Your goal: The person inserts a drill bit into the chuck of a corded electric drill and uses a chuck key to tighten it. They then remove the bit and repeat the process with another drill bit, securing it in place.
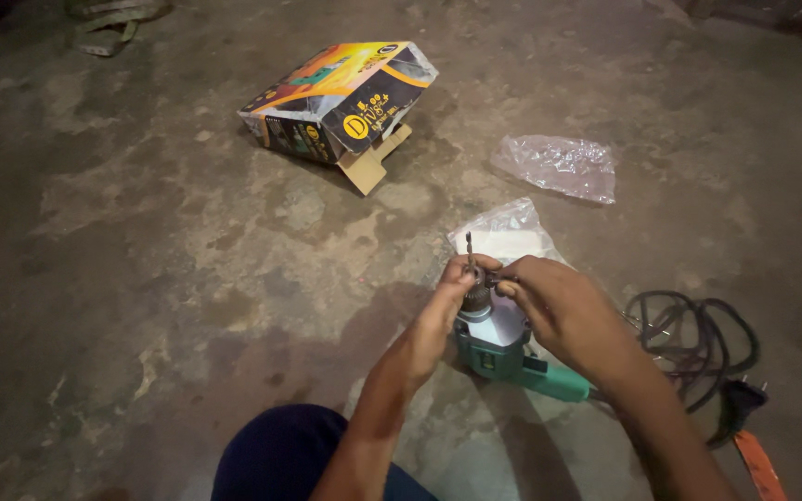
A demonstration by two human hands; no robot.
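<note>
A green electric drill [503, 348] stands chuck-up on the concrete floor [160, 278], bit [469, 247] pointing upward; the left hand [452, 297] is clenched around the chuck, and the right hand [559, 311] pinches a small tool at the chuck's side (too small to tell what kind). Beyond the drill lies a clear plastic bag [508, 230], just behind the bit; further beyond, a second crumpled bag [559, 165] and an opened cardboard box [341, 100]. Right of the drill its black cord [693, 348] coils, crowding that side; left of the drill the floor lies open.
</note>
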